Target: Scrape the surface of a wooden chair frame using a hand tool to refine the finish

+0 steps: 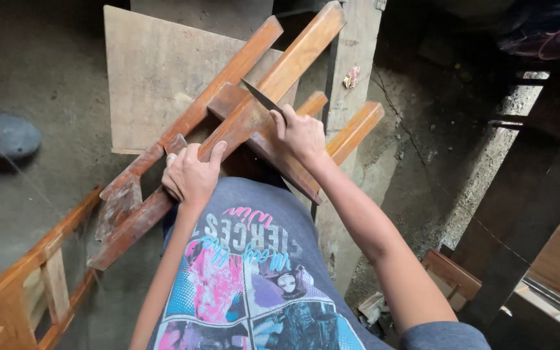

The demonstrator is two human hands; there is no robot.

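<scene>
My left hand point(191, 176) is wrapped around a long wooden slat point(254, 113) of the frame point(228, 104) that leans across my lap, the fingers point(175, 185) curled shut over its top edge and my thumb stretched up along the wood toward the far end. My right hand point(301, 134) is closed on a knife point(262, 98); the handle is hidden inside my fist, and the dark, pointed blade sticks out past my knuckles, up and to the left. The blade lies on the face of the same slat, just beyond my right fingertips and a little above my left thumb. The frame is made of several reddish-brown, worn slats joined at angles: one runs alongside the slat I hold, on the far side of my left fingers, a shorter cross piece passes under my right hand, and another one pokes out to the right of my right wrist. Behind the frame, beyond both hands, a flat pale board point(157, 71) lies on the concrete floor point(40, 71). Well away to the left of my left fingers sits a round dark stone point(8, 136), and below that hand, near my left elbow, stands part of another wooden frame point(27, 285) in a lighter orange tone. A rough upright post point(358, 45) rises just past my right fingers. My printed grey shirt point(247, 272) fills the space between my forearms.
</scene>
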